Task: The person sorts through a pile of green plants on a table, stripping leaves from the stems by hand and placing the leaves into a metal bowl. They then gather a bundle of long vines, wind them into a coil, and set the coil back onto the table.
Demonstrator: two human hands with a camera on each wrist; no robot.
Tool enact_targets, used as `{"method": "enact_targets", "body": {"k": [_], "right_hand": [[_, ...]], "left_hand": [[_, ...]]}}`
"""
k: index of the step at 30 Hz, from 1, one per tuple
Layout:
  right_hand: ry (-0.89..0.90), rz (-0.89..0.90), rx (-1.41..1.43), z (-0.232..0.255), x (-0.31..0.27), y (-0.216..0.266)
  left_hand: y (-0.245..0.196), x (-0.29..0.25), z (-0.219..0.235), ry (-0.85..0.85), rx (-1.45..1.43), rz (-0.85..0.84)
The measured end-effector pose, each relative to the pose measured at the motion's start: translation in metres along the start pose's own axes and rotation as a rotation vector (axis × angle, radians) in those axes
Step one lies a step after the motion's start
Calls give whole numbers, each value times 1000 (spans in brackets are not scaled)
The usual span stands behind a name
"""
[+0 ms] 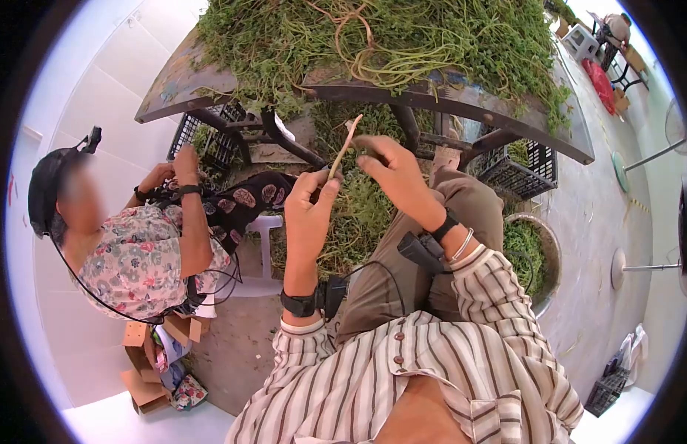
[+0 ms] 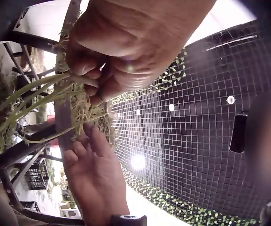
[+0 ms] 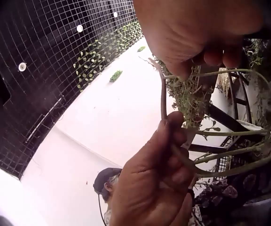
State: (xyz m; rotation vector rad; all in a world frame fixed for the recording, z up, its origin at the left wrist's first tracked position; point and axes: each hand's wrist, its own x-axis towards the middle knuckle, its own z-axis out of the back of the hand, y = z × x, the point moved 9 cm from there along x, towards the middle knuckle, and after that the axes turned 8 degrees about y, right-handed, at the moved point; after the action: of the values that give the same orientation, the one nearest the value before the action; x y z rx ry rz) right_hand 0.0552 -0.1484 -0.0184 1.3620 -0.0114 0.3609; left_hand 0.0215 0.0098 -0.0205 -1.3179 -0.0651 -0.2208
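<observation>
My left hand (image 1: 308,214) grips a leggy plant by its thick, pale root end (image 1: 346,144), which points up past the thumb. In the right wrist view, the bare brownish root (image 3: 163,99) rises from the left hand's fingers (image 3: 168,141), while several long green stems (image 3: 234,155) trail off to the right. My right hand (image 1: 397,177) is close beside the root, its fingers bent. From the right wrist, the right hand's fingertips (image 3: 184,69) pinch a thin side stem (image 3: 215,73) near where it joins the root. In the left wrist view, the right hand (image 2: 95,174) is just below the left.
A dark table (image 1: 499,122) ahead carries a large heap of green plants (image 1: 432,44). More greens lie beneath it, near black crates (image 1: 532,166) and a round tub (image 1: 554,259). Another person (image 1: 143,251) sits at the left, beside cardboard boxes (image 1: 140,362).
</observation>
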Motion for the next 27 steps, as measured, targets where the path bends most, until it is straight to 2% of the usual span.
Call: {"method": "enact_targets", "body": {"k": [1,2,6,8,11,12,13,15,16,17,18,19,21,23,25,27], "right_hand": [[40,60,-78,-6,1,5],[-8,89,-62,-7,1,8],[-9,54,-84,-3,6,5],[-60,190,-289,8,8,18],[-131,207,-386,18,14,29],[-173,325,-468,19,15,33],[-173,323,-471,30,22,23],[-468,290,-626,80,18,9],[-466,290,-625,87,15,9],[-419,68,-207,101,19,-19],[-355,-156,208,98,20,-47],[-352,-162,210,92,15,-39],[26,-321,265,38,8,-33],[153,-157,134,0,5,-20],[222,-17,289,-32,0,-12],[245,31,269,-51,1,-14]], "left_hand": [[-1,-1,-1,4,2,2],[-5,-2,0,-3,77,-8],[-15,-2,2,-25,170,-37],[-18,0,3,-32,193,-38],[-18,5,1,-28,213,-40],[-18,7,-1,-16,213,-47],[-19,7,1,-14,211,-47],[-16,3,21,-117,182,2],[-8,3,28,-128,154,16],[-5,2,31,-132,154,18],[3,1,32,-140,26,86],[12,-1,32,-145,-103,156],[11,1,27,-136,-149,145],[9,3,18,-102,-185,153],[9,4,12,-68,-174,137],[8,5,9,-36,-150,119]]}}
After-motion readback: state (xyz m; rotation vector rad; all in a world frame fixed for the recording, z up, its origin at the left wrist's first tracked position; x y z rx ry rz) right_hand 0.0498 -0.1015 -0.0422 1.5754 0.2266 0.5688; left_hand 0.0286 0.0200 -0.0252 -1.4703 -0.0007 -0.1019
